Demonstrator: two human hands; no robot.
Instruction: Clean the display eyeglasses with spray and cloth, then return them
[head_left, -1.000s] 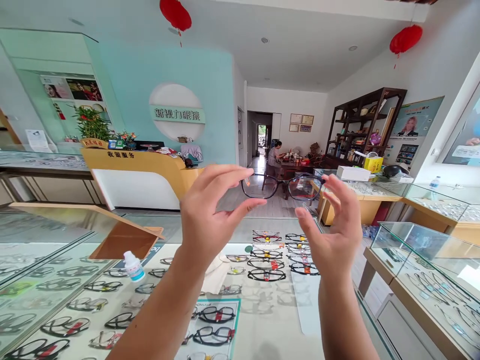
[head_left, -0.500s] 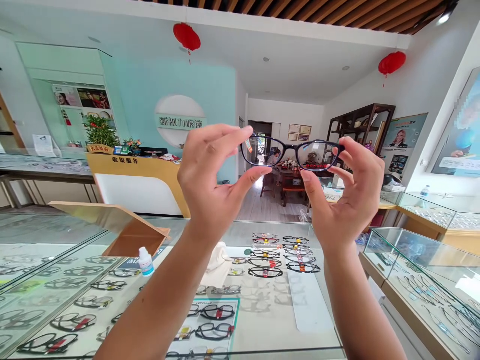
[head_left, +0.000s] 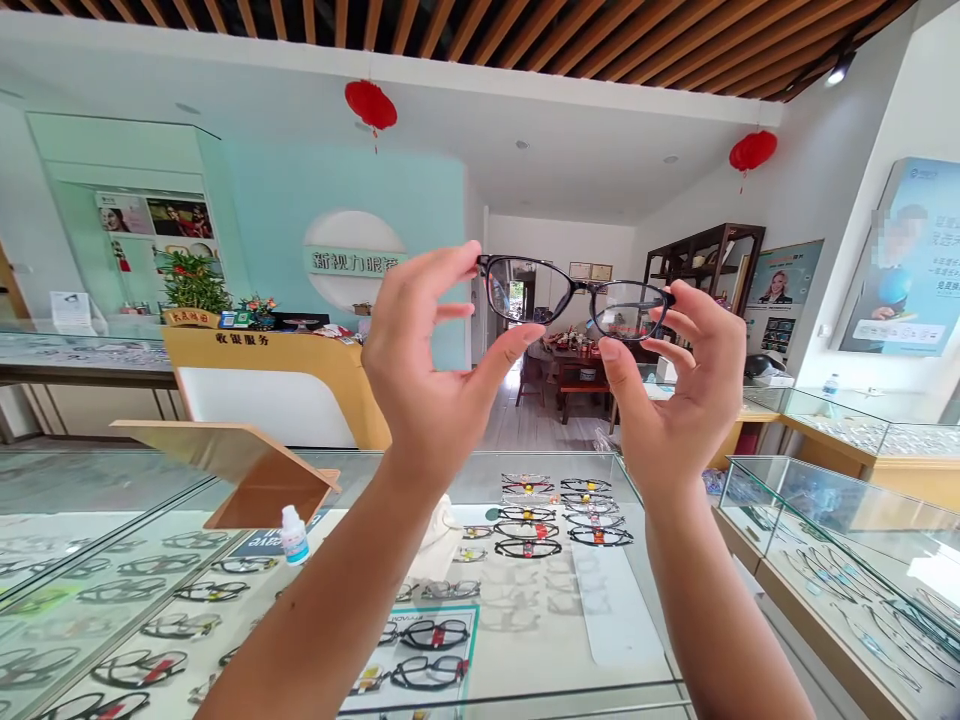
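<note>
Dark-framed eyeglasses (head_left: 581, 285) are held up in front of me, above the glass display counter. My left hand (head_left: 431, 345) grips the left end of the frame, fingertips at the upper corner and thumb by the lower rim. On the other end, my right hand (head_left: 682, 385) pinches the right corner, its thumb below the right lens. The glasses tilt, their left end higher than the right. Below the hands, several eyeglasses (head_left: 527, 548) lie in two columns on the counter top. A beige cloth (head_left: 439, 540) is partly hidden behind my left forearm.
A small white bottle (head_left: 294, 537) stands on the glass counter (head_left: 540, 655) beside a tilted wooden stand (head_left: 247, 465). A white sheet (head_left: 615, 610) lies right of centre. Another glass showcase (head_left: 840, 560) is at the right. Behind are a yellow-and-white reception desk (head_left: 270, 395) and a dark table.
The glasses have tilted, the left end rising and the right end dropping, with both hands still on them. The whole view has shifted slightly, showing more ceiling.
</note>
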